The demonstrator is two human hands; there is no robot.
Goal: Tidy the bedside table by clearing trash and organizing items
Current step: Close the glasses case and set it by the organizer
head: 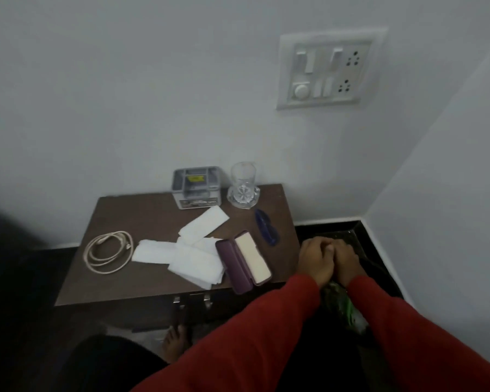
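The brown bedside table (142, 213) carries several white tissues (181, 256), a coiled beige cable (108, 251), an open purple glasses case (245, 261) and a blue object (266, 227) that looks like folded glasses. A grey organizer box (195, 186) and a clear glass (243, 183) stand at the back. Just off the table's right edge, my left hand (316, 261) and right hand (347, 260) are pressed together, fingers closed. A dark green and black plastic bag (341, 305) hangs below them, its top hidden in my hands.
White walls meet in a corner behind and to the right, with a switch and socket panel (327, 69) above the table. The floor beside the table is black and glossy. Two metal drawer handles (191, 301) face me, and a bare foot (174, 342) stands below them.
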